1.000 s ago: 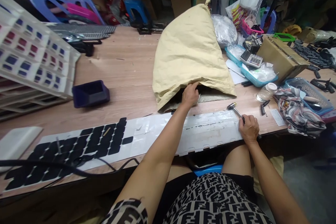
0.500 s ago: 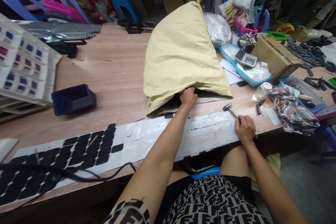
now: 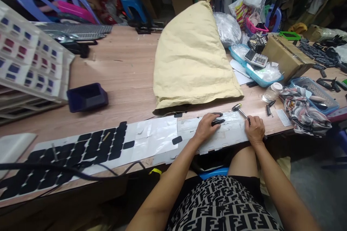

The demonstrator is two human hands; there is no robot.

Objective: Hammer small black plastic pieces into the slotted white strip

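My left hand (image 3: 206, 128) is over the white board (image 3: 187, 148) at the table's front edge, its fingers closed on small dark parts (image 3: 218, 122). The parts are slim and black; their exact kind is too small to tell. My right hand (image 3: 255, 130) grips the dark handle of a small hammer (image 3: 238, 108), whose metal head points away from me and lies at the board's far right corner. Just beyond my left hand stands a big yellow sack (image 3: 195, 57), its dark mouth facing me.
Rows of black rounded pads (image 3: 92, 148) lie on a white sheet at left, crossed by a dark cable (image 3: 59, 173). A navy bin (image 3: 87, 97) and white crate (image 3: 35, 54) stand behind. At right are a jar (image 3: 271, 92), patterned cloth (image 3: 295, 110), and blue basket (image 3: 320, 94).
My left hand has come out of the sack's mouth towards me and now holds black parts over the board. The sack's mouth has sagged lower. My right hand keeps the hammer.
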